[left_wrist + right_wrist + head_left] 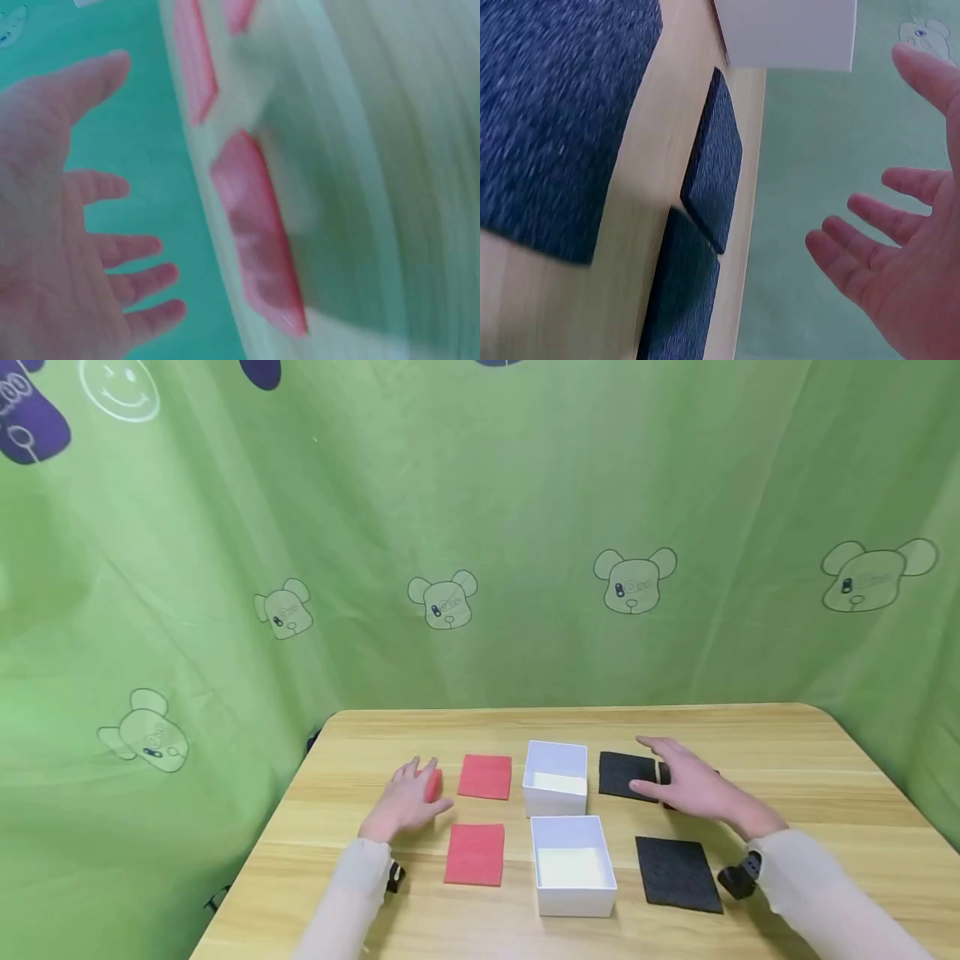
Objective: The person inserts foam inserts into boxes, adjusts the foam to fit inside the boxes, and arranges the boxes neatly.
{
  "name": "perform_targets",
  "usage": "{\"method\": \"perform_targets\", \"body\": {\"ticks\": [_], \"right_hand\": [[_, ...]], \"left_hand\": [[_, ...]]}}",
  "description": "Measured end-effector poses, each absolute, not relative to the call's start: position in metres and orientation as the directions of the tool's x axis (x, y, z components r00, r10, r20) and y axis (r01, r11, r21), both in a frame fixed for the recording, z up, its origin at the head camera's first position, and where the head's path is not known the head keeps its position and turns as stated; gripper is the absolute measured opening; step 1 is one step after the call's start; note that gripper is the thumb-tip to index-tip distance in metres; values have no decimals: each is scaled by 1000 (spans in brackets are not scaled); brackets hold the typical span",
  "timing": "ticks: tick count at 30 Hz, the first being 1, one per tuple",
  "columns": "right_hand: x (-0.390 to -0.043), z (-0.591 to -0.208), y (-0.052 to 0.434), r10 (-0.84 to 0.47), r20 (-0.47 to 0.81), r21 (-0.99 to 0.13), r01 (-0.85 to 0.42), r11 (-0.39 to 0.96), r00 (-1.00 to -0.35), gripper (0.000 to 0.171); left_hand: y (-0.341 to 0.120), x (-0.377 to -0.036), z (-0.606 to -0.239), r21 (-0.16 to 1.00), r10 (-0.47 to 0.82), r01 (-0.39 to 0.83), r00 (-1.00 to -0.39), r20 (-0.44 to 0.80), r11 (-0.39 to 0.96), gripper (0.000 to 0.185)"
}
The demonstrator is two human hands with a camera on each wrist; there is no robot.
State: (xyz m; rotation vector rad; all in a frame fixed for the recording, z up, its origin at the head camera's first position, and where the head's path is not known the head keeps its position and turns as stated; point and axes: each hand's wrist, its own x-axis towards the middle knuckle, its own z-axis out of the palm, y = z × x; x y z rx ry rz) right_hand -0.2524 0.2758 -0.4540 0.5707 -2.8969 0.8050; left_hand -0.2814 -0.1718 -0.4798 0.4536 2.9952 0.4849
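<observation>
My left hand (408, 797) hovers flat over a red foam pad (433, 785) that shows only at its edge. Two more red pads lie beside it, one farther (484, 777) and one nearer (475, 853). The blurred left wrist view shows the left hand's fingers (142, 285) spread, holding nothing, beside a red pad (259, 232). My right hand (686, 781) reaches with straight fingers over the far black pad (622, 774), covering another dark piece. A nearer black pad (678, 872) lies free. In the right wrist view the right hand's fingers (862, 217) are spread above black pads (714, 161).
Two open white boxes stand in the middle of the wooden table (787, 752), one far (556, 777) and one near (572, 864). A green printed cloth (480, 527) hangs behind and at both sides. The table's left edge runs close to my left arm.
</observation>
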Motion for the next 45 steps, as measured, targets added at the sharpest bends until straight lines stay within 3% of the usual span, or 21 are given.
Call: {"method": "perform_targets", "body": {"ticks": [21, 32, 45], "right_hand": [[-279, -452, 217, -411, 101, -591, -387, 708, -906, 91], [-287, -464, 206, -448, 72, -655, -381, 652, -891, 106], [-285, -476, 213, -490, 34, -715, -364, 597, -871, 113]], "left_hand": [[-218, -299, -491, 438, 340, 270, -936, -88, 857, 98], [-221, -308, -494, 541, 382, 260, -915, -125, 800, 104], [-220, -315, -500, 493, 410, 304, -904, -122, 815, 101]]}}
